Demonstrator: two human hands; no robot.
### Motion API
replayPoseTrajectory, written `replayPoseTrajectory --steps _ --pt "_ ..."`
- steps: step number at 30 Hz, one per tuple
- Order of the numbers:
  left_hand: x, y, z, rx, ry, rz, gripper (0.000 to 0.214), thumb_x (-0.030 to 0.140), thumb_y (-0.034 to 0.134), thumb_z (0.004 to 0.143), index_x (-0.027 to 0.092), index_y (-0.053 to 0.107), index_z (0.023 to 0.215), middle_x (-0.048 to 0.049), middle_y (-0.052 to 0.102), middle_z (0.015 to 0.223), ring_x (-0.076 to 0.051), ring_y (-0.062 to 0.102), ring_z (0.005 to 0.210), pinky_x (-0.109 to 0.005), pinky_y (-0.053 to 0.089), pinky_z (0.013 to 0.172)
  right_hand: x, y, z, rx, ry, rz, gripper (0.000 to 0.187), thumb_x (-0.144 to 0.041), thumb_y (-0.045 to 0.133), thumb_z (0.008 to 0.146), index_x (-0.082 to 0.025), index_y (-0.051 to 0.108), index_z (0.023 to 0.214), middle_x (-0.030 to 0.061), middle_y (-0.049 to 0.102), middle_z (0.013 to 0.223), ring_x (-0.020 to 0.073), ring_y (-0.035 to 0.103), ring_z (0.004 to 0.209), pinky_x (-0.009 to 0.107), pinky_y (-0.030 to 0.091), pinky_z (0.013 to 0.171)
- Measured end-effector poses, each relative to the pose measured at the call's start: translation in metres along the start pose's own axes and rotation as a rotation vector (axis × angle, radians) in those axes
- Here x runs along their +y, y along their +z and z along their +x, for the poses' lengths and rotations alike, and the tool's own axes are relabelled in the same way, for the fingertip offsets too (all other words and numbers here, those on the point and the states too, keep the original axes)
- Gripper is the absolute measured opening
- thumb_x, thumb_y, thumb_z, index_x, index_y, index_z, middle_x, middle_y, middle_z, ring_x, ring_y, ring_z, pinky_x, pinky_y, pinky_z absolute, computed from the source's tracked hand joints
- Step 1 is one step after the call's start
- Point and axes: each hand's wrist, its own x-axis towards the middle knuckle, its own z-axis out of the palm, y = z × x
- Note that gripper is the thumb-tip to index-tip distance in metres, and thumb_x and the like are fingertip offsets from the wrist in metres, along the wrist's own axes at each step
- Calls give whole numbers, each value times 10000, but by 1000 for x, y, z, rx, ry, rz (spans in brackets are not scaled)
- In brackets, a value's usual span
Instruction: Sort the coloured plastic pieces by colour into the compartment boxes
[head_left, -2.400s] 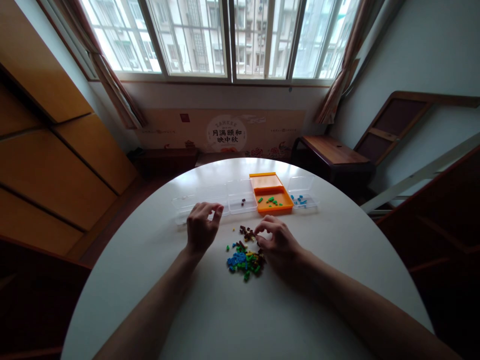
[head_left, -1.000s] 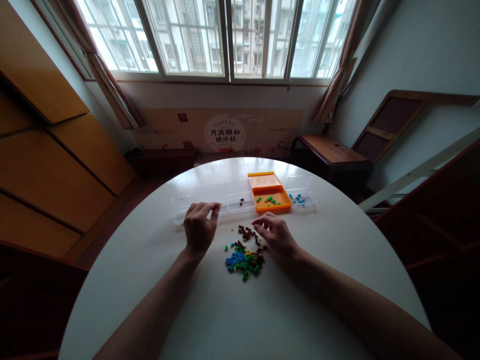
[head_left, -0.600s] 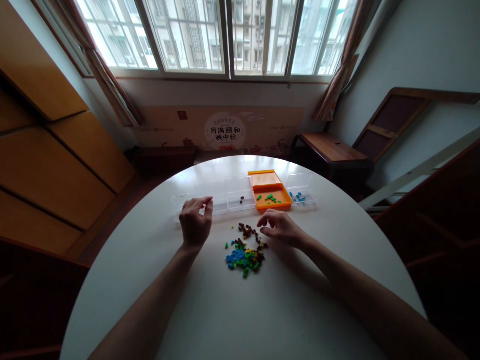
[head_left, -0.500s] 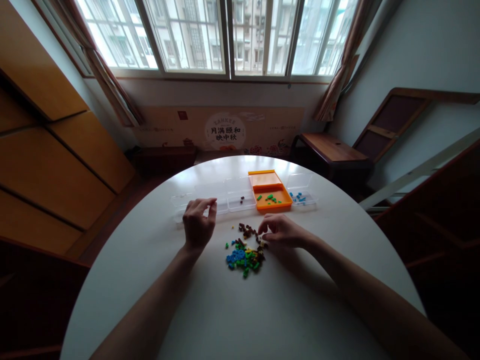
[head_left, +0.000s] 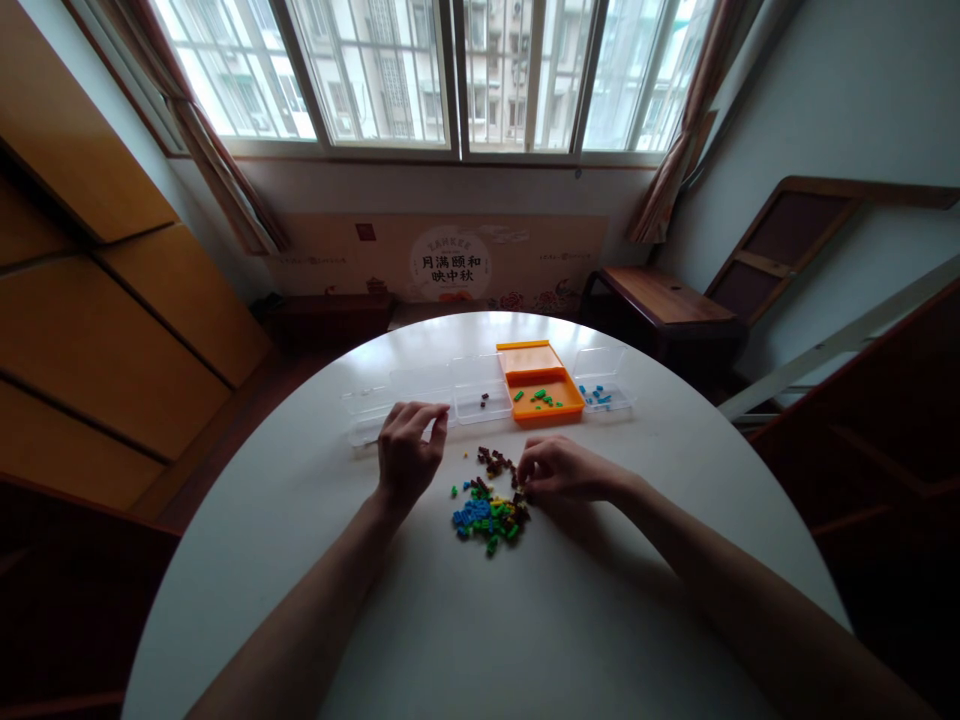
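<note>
A loose pile of small building bricks [head_left: 489,518] in blue, green, brown and yellow lies mid-table. At its right edge, my right hand [head_left: 566,468] has its fingertips closed together down among the brown bricks [head_left: 495,462]; whatever they pinch is hidden. My left hand [head_left: 409,450] hovers left of the pile, just in front of the clear boxes. Its thumb and forefinger are pressed together, and anything between them is too small to make out. Beyond the hands, a clear box [head_left: 491,413] holds a couple of brown bricks, and an orange box [head_left: 551,410] holds several green ones.
At the right end of the row, another clear box [head_left: 611,400] contains several blue bricks. More clear boxes [head_left: 361,432] stand on the left, partly behind my left hand. The round white table [head_left: 262,520] ends before a wooden chair [head_left: 667,295] and the window wall.
My left hand has shifted right and slightly nearer, toward the pile. My right hand has dipped a little lower at the brown bricks, its fingertips drawn closer together.
</note>
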Motion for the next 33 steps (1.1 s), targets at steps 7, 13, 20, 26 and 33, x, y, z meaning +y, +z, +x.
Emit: replayPoseTrajectory --steps 7,13,20,26,33 --pt "5 1 0 -24 46 -19 113 177 572 859 190 684 862 -29 677 777 -176 566 742 -323 487 723 -2 6 1 39 -48 -111 96 -127 642 763 -173 704 820 9 616 820 98 563 673 212 425 654" --pt "7 1 -2 -81 107 -37 117 179 565 865 181 682 872 -36 685 786 -175 566 747 -331 484 714 -7 4 0 51 -64 -108 102 -117 616 788 -173 694 823 17 613 835 107 565 696 215 430 664" --pt "9 1 -2 -101 117 -49 114 188 567 864 199 680 874 -35 687 799 -171 574 751 -332 478 730 -8 7 3 139 -51 -20 69 -164 618 816 -166 685 799 26 606 822 118 555 706 240 433 681" --pt "27 -1 -2 -267 319 -144 97 255 611 855 226 669 927 -28 689 833 -167 574 768 -322 461 732 -13 19 14 381 55 516 213 -368 642 812 -156 634 801 18 616 750 128 551 675 260 441 647" --pt "36 -1 -2 -277 392 -168 72 262 606 875 208 647 902 -24 680 794 -153 559 739 -299 438 716 -26 30 17 365 88 791 328 -467 696 756 -144 646 793 5 631 722 120 559 675 260 428 676"
